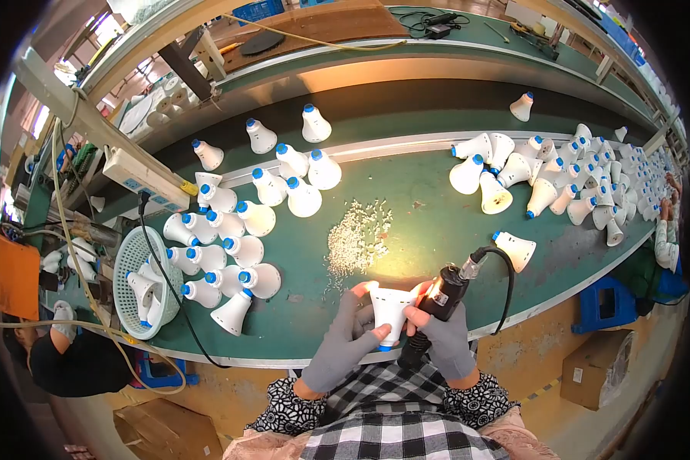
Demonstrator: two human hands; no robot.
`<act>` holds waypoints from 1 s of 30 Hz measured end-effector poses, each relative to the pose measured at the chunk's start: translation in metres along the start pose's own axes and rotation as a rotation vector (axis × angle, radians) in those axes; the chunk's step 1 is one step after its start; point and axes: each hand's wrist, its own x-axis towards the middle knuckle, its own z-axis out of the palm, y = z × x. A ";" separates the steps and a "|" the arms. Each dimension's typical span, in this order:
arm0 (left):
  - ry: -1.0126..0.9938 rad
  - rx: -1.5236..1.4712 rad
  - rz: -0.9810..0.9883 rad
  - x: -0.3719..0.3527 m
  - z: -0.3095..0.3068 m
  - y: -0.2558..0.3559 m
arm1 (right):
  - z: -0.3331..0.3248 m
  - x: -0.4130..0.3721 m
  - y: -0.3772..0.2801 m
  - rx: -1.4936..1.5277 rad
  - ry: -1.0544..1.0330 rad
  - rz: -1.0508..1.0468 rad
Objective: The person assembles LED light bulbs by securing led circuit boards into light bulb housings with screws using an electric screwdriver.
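My left hand [346, 337], in a grey fingerless glove, holds a white cone-shaped housing [392, 310] by its left side, its wide end up and blue tip down. My right hand [443, 331], gloved the same way, grips a black electric screwdriver [445, 293] with a cable and also touches the housing's right side. Beyond the hands, a pile of small pale parts [354, 239] lies on the green table [414, 195]. Several more white housings with blue tips [244, 250] stand and lie to the left, others [515, 169] to the right.
A pale green basket [123, 287] with housings sits at the left edge, near a power strip [147, 181] and black cord. A co-worker's hands [667, 207] are at the far right; another person's gloved hand [64, 320] is at far left. Cardboard boxes [599, 369] stand on the floor.
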 end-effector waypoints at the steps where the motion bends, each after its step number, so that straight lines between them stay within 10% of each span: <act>1: 0.001 -0.005 -0.004 0.000 0.000 0.000 | 0.000 0.000 0.000 -0.003 0.003 0.000; 30: 0.002 0.049 -0.023 0.000 0.002 -0.004 | -0.010 -0.002 0.005 -0.001 -0.039 0.035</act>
